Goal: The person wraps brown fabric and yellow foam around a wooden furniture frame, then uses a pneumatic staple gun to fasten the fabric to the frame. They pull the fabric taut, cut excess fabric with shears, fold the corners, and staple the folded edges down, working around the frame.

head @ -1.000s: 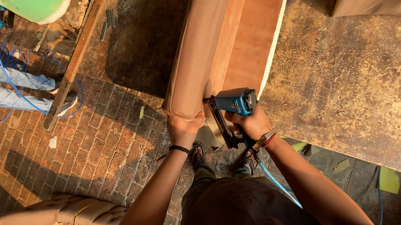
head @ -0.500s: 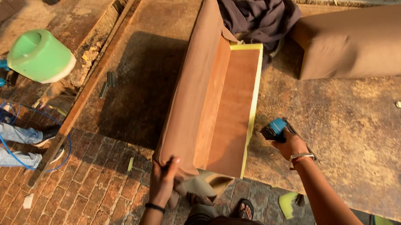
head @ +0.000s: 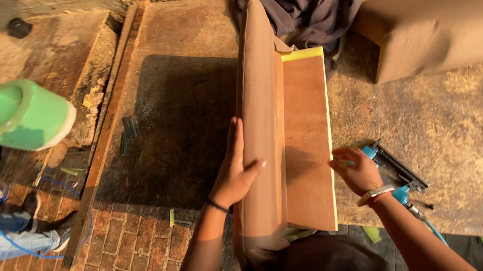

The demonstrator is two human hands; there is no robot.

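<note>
Head view: left hand flat, open on fabric-wrapped panel; right hand loosely open beside stapler, not gripping; wrap covers one side, plywood face bare.

My one camera sits on the wearer's head, looking almost straight down and close over the workbench. The left hand and right hand enter from the bottom edge, either side of the fabric-covered panel. Left of the left hand, brick floor shows.
</note>
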